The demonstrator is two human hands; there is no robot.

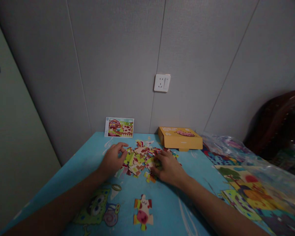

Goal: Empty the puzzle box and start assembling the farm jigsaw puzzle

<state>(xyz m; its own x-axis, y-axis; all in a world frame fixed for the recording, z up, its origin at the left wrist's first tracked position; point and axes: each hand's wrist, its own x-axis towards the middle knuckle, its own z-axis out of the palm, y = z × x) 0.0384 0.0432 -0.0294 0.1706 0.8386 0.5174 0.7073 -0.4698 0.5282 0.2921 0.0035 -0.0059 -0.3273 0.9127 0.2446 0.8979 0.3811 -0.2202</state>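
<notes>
A heap of jigsaw puzzle pieces [137,159] lies on the blue cartoon-print tablecloth, many of them overlapping. At its left edge is my left hand [114,160], its fingers loosely bent and apart with nothing in them. My right hand [169,167] is over the heap's right side, fingers and thumb curled around a greenish puzzle piece [158,163], partly hidden in the hand's shadow. Nearer to me, apart from the heap, joined pieces form a cow's head [143,212]. Against the wall leans a reference picture card [120,127] with a barn and a cow.
A yellow box [180,138] stands at the table's back, by the wall. Clear plastic wrapping [267,173] and colourful printed sheets [241,183] cover the right side. A white socket [162,83] is on the wall; a dark brown chair back [277,121] stands at the right.
</notes>
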